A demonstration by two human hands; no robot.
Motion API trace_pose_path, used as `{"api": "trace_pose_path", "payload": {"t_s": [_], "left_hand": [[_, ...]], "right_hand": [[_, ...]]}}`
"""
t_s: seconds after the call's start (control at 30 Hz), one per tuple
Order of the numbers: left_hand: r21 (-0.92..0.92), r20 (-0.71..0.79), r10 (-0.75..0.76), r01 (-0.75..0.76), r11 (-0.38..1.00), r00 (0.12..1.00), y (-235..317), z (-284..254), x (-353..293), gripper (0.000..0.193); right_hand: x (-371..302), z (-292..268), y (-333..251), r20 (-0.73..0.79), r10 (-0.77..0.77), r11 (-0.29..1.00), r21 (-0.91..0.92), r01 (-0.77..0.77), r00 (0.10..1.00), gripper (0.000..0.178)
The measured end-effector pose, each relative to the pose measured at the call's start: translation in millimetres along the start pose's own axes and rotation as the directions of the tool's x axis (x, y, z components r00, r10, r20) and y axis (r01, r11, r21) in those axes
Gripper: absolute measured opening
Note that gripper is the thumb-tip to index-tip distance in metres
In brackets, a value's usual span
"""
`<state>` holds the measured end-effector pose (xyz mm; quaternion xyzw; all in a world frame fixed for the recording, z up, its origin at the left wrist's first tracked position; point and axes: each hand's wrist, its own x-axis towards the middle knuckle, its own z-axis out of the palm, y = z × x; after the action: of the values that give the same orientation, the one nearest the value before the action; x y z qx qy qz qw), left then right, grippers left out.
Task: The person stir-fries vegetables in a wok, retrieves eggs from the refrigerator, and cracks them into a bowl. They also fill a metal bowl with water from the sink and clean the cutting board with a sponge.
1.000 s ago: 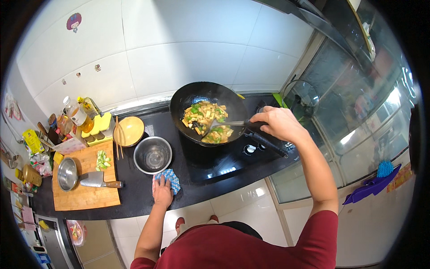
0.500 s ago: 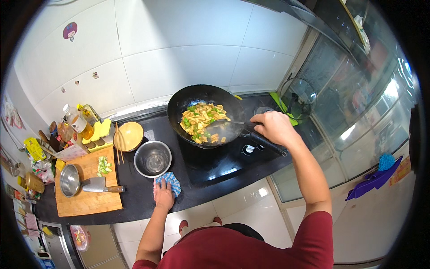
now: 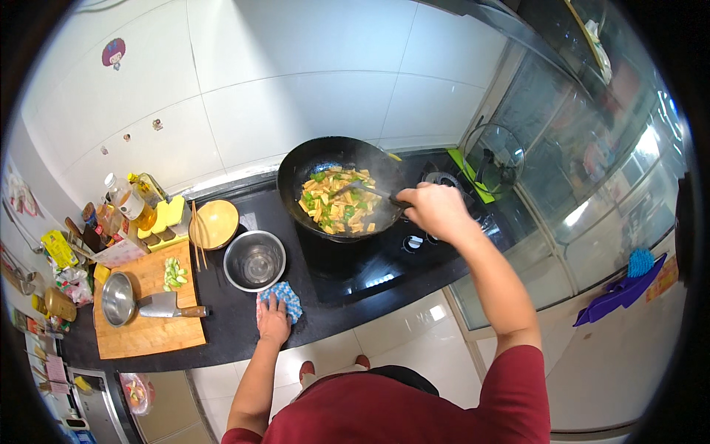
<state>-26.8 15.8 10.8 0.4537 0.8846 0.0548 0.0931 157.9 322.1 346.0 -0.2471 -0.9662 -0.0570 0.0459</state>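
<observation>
In a black wok point(image 3: 292, 203), pale yellow-brown strips and green pepper pieces point(image 3: 325, 203) lie in a heap, with steam rising. My right hand point(image 3: 438, 211) is closed round the dark handle of a spatula point(image 3: 362, 186), whose blade is among the food. My left hand point(image 3: 274, 323) lies with fingers spread on a blue-and-white checked cloth point(image 3: 290, 302) at the counter's front edge. Just behind the cloth stands a steel bowl point(image 3: 276, 279) with what looks like clear liquid at the bottom.
On the wooden cutting board point(image 3: 148, 344) are a cleaver point(image 3: 166, 305), a small steel bowl point(image 3: 118, 300) and cut green pieces point(image 3: 174, 274). Chopsticks point(image 3: 198, 237) rest across a yellow bowl point(image 3: 218, 223). Bottles point(image 3: 133, 207) crowd the left back. A glass lid point(image 3: 494, 157) leans at right.
My right hand has moved left and slightly nearer the wok, and the spatula blade has shifted up and left through the food. My left hand stays on the cloth.
</observation>
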Motion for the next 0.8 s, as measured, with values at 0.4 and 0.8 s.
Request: {"api": "trace_pose_path", "payload": {"t_s": [0.4,0.8], "left_hand": [[0.016,-0.061,0.072,-0.071,0.997,0.996,1.3,1.5,5.5,0.057],[0.002,0.030,0.160,-0.160,0.987,0.987,3.4,-6.9,-7.6,0.062]], "right_hand": [[-67.6,10.6,-6.2,0.010,0.119,0.992,0.051,-0.119,0.993,0.026],[-94.7,42.9,-17.2,-0.130,0.297,0.946,0.173,-0.273,0.946,0.054]]}}
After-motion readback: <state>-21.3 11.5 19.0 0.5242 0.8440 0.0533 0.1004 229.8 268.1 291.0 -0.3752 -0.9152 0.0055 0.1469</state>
